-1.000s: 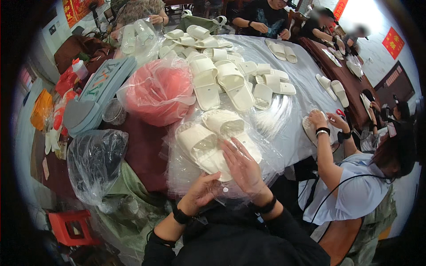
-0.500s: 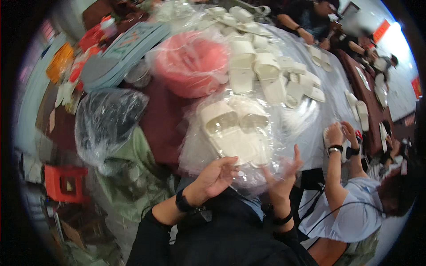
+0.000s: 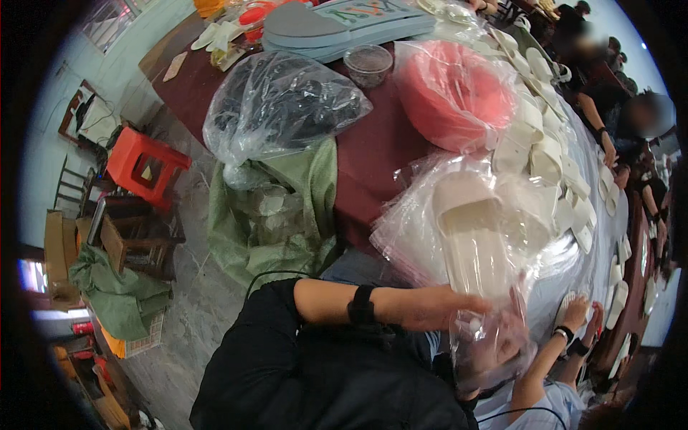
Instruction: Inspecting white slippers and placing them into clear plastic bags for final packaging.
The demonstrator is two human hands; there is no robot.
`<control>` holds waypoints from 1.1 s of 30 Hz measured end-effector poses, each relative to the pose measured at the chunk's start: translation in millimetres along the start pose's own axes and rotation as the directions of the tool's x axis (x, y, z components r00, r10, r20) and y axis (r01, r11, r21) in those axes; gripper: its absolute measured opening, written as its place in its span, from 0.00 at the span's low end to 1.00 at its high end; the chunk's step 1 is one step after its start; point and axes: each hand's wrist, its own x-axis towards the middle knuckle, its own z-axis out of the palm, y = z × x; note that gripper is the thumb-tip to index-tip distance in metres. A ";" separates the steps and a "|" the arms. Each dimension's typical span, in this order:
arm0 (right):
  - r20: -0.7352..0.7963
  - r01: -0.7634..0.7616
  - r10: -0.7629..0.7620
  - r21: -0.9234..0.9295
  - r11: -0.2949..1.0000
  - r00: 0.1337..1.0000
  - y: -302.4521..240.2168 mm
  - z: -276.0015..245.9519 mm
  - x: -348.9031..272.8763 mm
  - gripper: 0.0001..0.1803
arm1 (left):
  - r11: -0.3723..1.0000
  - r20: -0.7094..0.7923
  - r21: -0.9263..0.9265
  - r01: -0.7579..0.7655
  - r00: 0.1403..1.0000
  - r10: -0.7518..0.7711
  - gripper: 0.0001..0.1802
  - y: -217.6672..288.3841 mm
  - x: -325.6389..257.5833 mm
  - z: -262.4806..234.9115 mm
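A pair of cream slippers lies in a clear plastic bag at the table edge before me, on a stack of more clear bags. My left hand reaches across from the left, its fingers closed on the bag just below the slippers' near end. My right hand is behind the loose end of the bag and shows through the film. Its fingers are blurred, so their grip is unclear.
Beyond lie a red bagged bundle, a clear bag of dark items, a large grey sole-shaped piece and many loose cream slippers. A green sack hangs at the table's edge. A red stool stands left; a co-worker's hands work at right.
My view has swung left, so the table things sit further right. My open hands have come together at the bag's near end; the left now closes on it.
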 end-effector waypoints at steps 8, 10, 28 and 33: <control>0.286 0.600 -0.548 -0.135 0.789 0.786 12.7 -1.0 26.1 0.17 | 0.664 0.001 0.720 -0.201 0.957 0.289 0.20 26.6 -36.0 7.4; 0.372 0.510 -0.476 0.007 0.860 0.797 8.8 15.6 25.1 0.19 | 0.437 -0.010 0.863 -0.253 0.857 0.516 0.19 20.6 -53.8 -8.6; 0.257 0.203 -0.189 -0.029 0.979 0.948 44.4 34.8 41.0 0.34 | 0.366 -0.547 0.791 -0.490 -0.301 0.781 0.17 -0.8 -210.7 -35.6; 0.223 0.179 -0.160 -0.068 0.981 0.962 45.2 31.1 44.6 0.32 | 0.585 -0.865 0.375 -0.719 -0.045 0.499 0.12 -19.8 -232.7 -65.8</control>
